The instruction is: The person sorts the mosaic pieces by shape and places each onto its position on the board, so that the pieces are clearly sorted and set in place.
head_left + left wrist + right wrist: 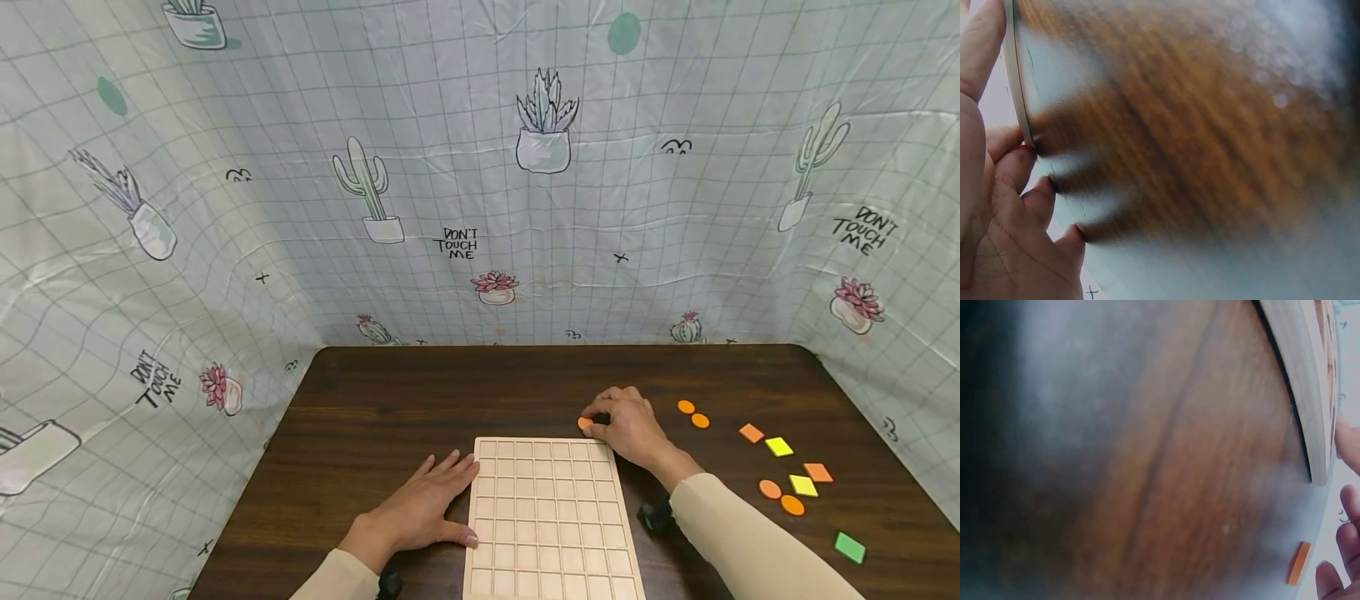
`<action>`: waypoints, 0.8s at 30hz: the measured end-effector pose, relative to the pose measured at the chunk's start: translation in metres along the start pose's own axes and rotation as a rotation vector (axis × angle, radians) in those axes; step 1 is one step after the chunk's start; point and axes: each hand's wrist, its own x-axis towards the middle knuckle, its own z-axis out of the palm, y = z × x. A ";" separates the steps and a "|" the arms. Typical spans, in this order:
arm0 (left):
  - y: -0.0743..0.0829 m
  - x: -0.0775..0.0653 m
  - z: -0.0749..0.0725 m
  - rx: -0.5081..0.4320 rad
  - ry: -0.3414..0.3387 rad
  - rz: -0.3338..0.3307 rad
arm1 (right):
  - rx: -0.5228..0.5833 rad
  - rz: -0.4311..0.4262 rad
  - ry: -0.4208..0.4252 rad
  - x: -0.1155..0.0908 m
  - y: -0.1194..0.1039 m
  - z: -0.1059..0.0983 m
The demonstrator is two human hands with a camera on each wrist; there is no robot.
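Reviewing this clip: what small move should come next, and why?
I'd probably have the right hand bring the orange piece over the grid board: it appears to pinch that piece just beyond the board's far edge, while the left hand touches the board's left side.

Dark wood-grain table point(375, 387) before grid-patterned, cactus-printed hanging sheets point(450, 108), faintly creased.
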 end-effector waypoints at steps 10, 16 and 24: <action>-0.001 0.000 0.000 -0.012 -0.002 0.001 | 0.084 -0.073 0.057 -0.008 -0.009 0.003; 0.000 0.001 -0.001 -0.023 -0.005 0.003 | 0.158 0.018 -0.005 -0.013 -0.021 0.004; 0.000 0.000 -0.001 -0.026 -0.004 0.003 | 0.253 0.074 -0.018 -0.017 -0.032 0.009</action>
